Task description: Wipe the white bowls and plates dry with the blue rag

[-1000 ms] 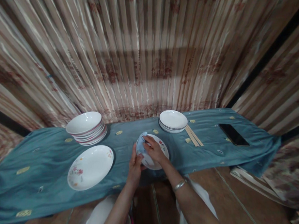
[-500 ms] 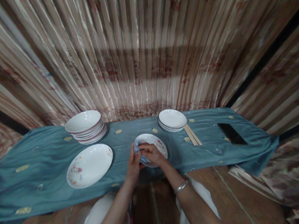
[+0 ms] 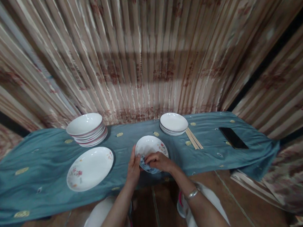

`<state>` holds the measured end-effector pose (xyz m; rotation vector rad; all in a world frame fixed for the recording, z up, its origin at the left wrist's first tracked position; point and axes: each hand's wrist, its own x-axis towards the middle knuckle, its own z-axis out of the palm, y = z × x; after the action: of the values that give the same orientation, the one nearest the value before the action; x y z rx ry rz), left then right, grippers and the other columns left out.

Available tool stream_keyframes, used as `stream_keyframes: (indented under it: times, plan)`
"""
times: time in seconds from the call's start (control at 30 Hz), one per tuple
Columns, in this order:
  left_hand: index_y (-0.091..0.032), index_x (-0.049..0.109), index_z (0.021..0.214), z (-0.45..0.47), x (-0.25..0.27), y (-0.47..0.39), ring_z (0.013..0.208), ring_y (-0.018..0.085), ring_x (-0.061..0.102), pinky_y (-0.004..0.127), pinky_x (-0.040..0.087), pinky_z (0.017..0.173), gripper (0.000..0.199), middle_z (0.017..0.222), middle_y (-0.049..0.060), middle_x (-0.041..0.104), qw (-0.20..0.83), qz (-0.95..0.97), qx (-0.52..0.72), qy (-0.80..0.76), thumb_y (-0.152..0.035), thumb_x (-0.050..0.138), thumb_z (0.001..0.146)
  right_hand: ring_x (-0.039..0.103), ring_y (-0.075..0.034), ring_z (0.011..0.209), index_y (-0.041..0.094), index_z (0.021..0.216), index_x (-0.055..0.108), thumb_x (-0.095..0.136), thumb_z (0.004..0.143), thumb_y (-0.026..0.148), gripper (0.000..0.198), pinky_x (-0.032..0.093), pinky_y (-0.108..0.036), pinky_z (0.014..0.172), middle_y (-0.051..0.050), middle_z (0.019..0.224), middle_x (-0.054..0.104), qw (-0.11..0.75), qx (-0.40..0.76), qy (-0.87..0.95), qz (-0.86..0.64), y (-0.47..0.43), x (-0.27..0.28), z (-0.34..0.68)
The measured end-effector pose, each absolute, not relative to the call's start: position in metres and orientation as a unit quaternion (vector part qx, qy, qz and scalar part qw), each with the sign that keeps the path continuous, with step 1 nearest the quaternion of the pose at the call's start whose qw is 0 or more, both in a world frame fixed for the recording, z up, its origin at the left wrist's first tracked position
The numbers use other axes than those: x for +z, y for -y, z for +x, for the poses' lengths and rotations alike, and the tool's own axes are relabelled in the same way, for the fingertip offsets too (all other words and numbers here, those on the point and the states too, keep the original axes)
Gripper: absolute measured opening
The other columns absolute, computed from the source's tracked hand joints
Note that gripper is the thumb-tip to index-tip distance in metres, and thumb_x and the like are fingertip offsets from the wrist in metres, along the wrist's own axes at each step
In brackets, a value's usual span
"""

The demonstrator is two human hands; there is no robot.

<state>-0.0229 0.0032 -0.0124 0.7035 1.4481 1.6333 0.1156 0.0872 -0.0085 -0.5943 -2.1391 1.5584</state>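
A small white plate (image 3: 149, 143) with red flowers near its right rim is at the front edge of the table. My left hand (image 3: 133, 165) grips its left side, thumb over the rim. Bunched on the plate's near part is a blue cloth (image 3: 151, 167). My right hand (image 3: 158, 161) has its fingers closed on that cloth, pressing it against the plate. A silver bangle circles my right wrist. The plate's near underside is hidden.
A stack of bowls (image 3: 86, 126) and a floral oval platter (image 3: 93, 169) stand on the left. Rightward are stacked small plates (image 3: 174, 122), wooden chopsticks (image 3: 194, 138) and a black phone (image 3: 233, 138) on the teal tablecloth (image 3: 127, 142). Pleated curtains hang behind.
My right hand has moved with the cloth from the plate's left rim toward its near right part. My left hand still holds the left side.
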Motion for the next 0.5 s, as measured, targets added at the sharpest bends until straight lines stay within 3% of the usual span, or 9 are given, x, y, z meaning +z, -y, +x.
stream_keyframes:
  times: [0.23, 0.5]
  plan:
    - [-0.024, 0.043, 0.143, -0.022, -0.008, -0.004, 0.07, 0.015, 0.058, 0.026, 0.052, 0.057, 0.073, 0.1, 0.005, 0.065, 0.416, 0.285, 0.624, -0.597, -0.05, 0.062, 0.077, 0.066, -0.018, 0.078, 0.017, 0.077, 0.076, 0.053, 0.066, 0.008, 0.026, 0.05, -0.027, 0.074, -0.003, 0.085, 0.074, 0.136, 0.536, 0.79, -0.266, -0.09, -0.005, 0.139]
    - [-0.025, 0.041, 0.143, -0.018, 0.007, -0.002, 0.066, 0.012, 0.054, 0.022, 0.05, 0.054, 0.072, 0.101, 0.005, 0.063, 0.439, 0.277, 0.606, -0.603, -0.048, 0.061, 0.078, 0.069, -0.019, 0.082, 0.019, 0.074, 0.076, 0.052, 0.068, 0.009, 0.026, 0.05, -0.028, 0.08, -0.001, 0.084, 0.076, 0.132, 0.47, 0.82, -0.299, -0.093, -0.002, 0.155]
